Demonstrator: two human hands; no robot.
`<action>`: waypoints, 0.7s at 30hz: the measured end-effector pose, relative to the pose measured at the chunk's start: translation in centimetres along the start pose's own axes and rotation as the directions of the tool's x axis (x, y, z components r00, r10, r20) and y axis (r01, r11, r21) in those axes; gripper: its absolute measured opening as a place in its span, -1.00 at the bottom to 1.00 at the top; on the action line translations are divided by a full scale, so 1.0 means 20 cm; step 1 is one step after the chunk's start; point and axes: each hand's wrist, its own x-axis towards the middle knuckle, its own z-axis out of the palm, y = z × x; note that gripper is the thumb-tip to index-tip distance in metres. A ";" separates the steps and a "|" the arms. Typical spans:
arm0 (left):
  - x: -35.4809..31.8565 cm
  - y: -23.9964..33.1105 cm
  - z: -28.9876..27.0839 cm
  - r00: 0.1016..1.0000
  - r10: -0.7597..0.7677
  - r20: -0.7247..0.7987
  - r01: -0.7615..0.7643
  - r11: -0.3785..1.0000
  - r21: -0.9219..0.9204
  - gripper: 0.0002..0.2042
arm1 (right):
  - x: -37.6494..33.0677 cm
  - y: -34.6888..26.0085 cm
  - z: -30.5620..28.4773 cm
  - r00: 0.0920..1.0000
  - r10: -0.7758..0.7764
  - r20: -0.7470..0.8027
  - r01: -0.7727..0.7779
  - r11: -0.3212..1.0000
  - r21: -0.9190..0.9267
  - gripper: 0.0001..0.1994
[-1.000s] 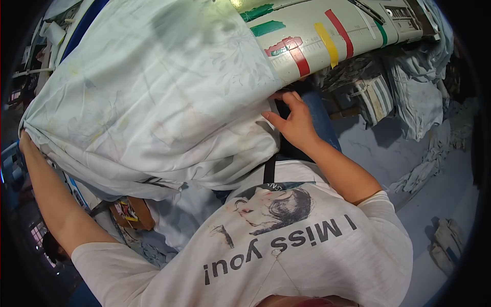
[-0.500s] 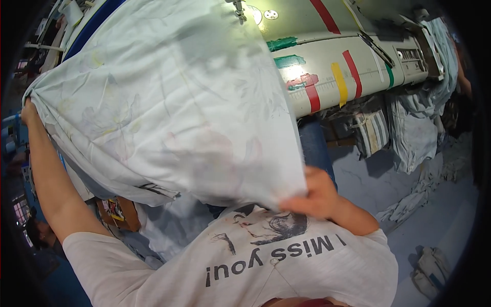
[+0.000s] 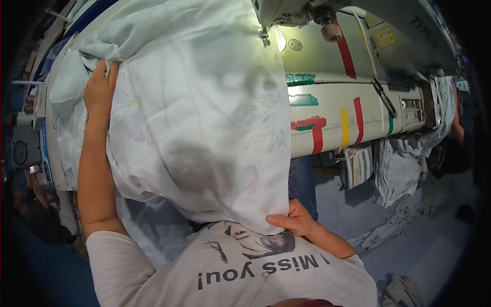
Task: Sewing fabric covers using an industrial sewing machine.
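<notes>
A large, pale white fabric sheet (image 3: 204, 117) with faint floral print spreads over the sewing machine bed and droops toward my lap. My left hand (image 3: 101, 92) grips a bunched fold of it at the upper left, arm stretched out. Close to my shirt, my right hand (image 3: 295, 220) pinches the sheet's near right corner, thumb on top. The straight right edge runs from there up to the presser foot (image 3: 265, 38) of the sewing machine (image 3: 302, 13). Whether the foot rests on the cloth is hard to tell.
Coloured tape strips mark the machine bed (image 3: 327, 120). Black thread snips (image 3: 384, 98) lie on it at the right. Piled garments (image 3: 399, 169) hang beyond, and a striped cloth bundle (image 3: 356, 166) sits below the bed. Another person (image 3: 38, 215) is at the far left.
My left hand has moved right and away from me, and the cloth there now lies bunched rather than stretched. My right hand has dropped slightly nearer my body, still holding the corner.
</notes>
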 end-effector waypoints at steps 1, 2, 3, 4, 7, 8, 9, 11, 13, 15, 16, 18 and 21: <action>0.05 0.01 0.01 0.988 0.110 -0.108 -0.110 0.994 0.006 -0.64 | 0.01 -0.01 -0.01 1.000 0.025 -0.013 -0.024 0.999 0.048 -0.80; 0.11 0.02 0.02 0.957 0.218 -0.191 -0.215 0.976 0.033 -0.64 | 0.03 -0.01 -0.01 1.000 0.026 -0.017 -0.025 0.996 0.081 -0.79; 0.17 0.02 0.03 0.979 0.163 -0.125 -0.157 0.986 0.057 -0.65 | 0.04 -0.03 -0.02 1.000 0.015 -0.020 -0.013 0.996 0.092 -0.78; 0.22 0.04 0.05 0.973 0.157 -0.166 -0.152 0.987 0.042 -0.65 | 0.06 -0.04 -0.03 0.999 0.044 -0.026 -0.042 0.996 0.082 -0.78; 0.33 0.08 0.08 0.978 0.134 -0.161 -0.130 0.991 0.032 -0.64 | 0.11 -0.08 -0.04 1.000 0.010 0.008 -0.011 0.995 0.101 -0.79; 0.36 0.10 0.09 0.977 0.133 -0.166 -0.132 0.991 0.016 -0.64 | 0.13 -0.09 -0.05 0.999 0.040 -0.007 -0.039 0.994 0.097 -0.79; 0.38 0.11 0.10 0.979 0.119 -0.168 -0.118 0.993 0.015 -0.64 | 0.15 -0.10 -0.05 1.000 0.006 -0.002 -0.006 0.997 0.083 -0.80; 0.44 0.14 0.12 0.980 0.100 -0.170 -0.100 0.995 0.010 -0.64 | 0.18 -0.12 -0.05 1.000 -0.025 0.005 0.025 0.998 0.064 -0.80; 0.51 0.15 0.14 0.976 0.121 -0.181 -0.118 0.993 0.027 -0.64 | 0.20 -0.14 -0.05 0.996 -0.089 0.003 0.089 0.995 0.039 -0.80; 0.58 0.16 0.17 0.980 0.082 -0.180 -0.081 0.997 0.014 -0.64 | 0.22 -0.17 -0.06 0.997 -0.083 -0.001 0.083 0.994 0.073 -0.80; 0.62 0.17 0.18 0.978 0.085 -0.193 -0.085 0.996 0.008 -0.65 | 0.23 -0.18 -0.05 0.996 -0.086 0.017 0.085 0.995 0.055 -0.80; 0.69 0.21 0.19 0.981 0.058 -0.184 -0.057 0.998 0.015 -0.65 | 0.23 -0.20 -0.05 0.998 -0.062 0.017 0.061 0.996 0.070 -0.80; 0.78 0.27 0.19 0.982 0.044 -0.181 -0.038 0.999 0.038 -0.64 | 0.24 -0.23 -0.04 0.998 -0.055 0.011 0.054 0.996 0.073 -0.80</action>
